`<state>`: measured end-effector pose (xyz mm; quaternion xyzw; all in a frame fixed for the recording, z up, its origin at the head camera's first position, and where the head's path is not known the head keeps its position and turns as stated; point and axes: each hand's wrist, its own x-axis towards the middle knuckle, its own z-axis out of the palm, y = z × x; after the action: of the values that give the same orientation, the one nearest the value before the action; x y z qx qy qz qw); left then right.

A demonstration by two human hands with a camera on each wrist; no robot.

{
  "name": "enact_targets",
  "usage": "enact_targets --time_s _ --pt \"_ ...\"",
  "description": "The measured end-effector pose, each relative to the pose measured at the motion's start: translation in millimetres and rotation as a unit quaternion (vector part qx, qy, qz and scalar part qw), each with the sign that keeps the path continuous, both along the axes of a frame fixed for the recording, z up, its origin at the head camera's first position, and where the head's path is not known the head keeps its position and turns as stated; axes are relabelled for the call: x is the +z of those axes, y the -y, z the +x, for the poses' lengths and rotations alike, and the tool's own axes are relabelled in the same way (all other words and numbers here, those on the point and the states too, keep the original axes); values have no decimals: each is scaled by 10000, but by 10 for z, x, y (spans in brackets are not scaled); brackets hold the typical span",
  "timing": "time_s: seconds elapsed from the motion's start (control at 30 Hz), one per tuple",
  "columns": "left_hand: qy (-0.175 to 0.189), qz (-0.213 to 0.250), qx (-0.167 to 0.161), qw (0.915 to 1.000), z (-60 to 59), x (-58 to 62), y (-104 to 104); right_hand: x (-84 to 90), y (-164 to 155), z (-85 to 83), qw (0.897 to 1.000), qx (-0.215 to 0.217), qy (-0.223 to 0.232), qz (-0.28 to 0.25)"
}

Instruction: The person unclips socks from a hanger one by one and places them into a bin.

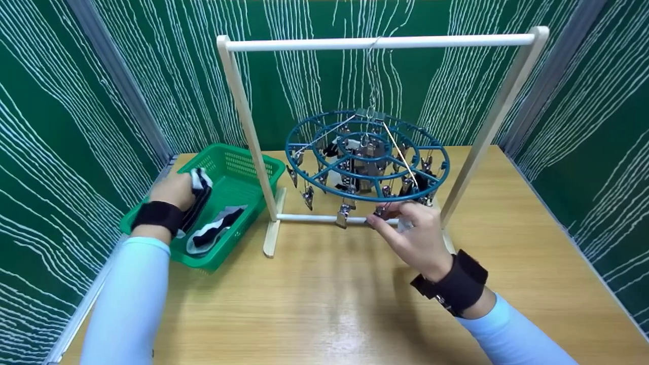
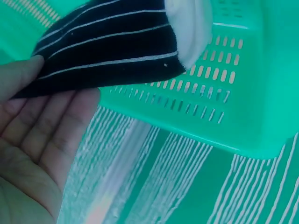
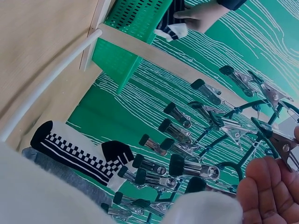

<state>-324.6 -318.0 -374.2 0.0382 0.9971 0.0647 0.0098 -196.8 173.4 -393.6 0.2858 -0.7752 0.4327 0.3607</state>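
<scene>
Black-striped sock [image 1: 199,188] hangs pinched in the left hand [image 1: 175,191] over the green basket [image 1: 253,167], well left of the right hand [image 1: 416,235], whose fingertips [image 1: 377,221] pinch a metal clip [image 1: 381,209] directly above them on the blue hanger ring [image 1: 304,172].

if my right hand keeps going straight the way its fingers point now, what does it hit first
Most likely a metal clip hanging from the blue round hanger: the right hand has its fingertips right at it. Depth is hard to judge from the head view.
</scene>
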Motion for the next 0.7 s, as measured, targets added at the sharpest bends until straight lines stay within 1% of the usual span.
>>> enact_targets --time_s 0.1,0.17,0.2,0.27,0.37,0.43,0.5,0.6,0.7 --pt "45 -185 -289 9994 -30 -139 -89 4 2 7 9999 -63 96 46" --pt "180 -126 -470 9987 -50 -221 -144 5 6 12 9999 -87 139 50" --pt "315 -74 -563 9979 -59 -257 -165 5 7 12 9998 -88 146 55" --pt "707 61 -655 9953 -54 -281 -223 7 6 9 9999 -71 130 43" --pt "1322 200 -663 9888 9 -236 -315 9 4 -3 10000 -20 51 31" --pt "1672 217 -597 9839 68 -187 -377 11 4 -10 10000 -10 -14 20" --pt "1925 245 -524 9796 127 -140 -426 10 6 -15 10000 -21 -57 12" --pt "2274 243 -316 9730 190 -101 -478 13 12 -15 10000 -50 -77 18" --pt "2483 206 -166 9683 223 -77 -512 14 18 -12 10000 -47 -61 1"
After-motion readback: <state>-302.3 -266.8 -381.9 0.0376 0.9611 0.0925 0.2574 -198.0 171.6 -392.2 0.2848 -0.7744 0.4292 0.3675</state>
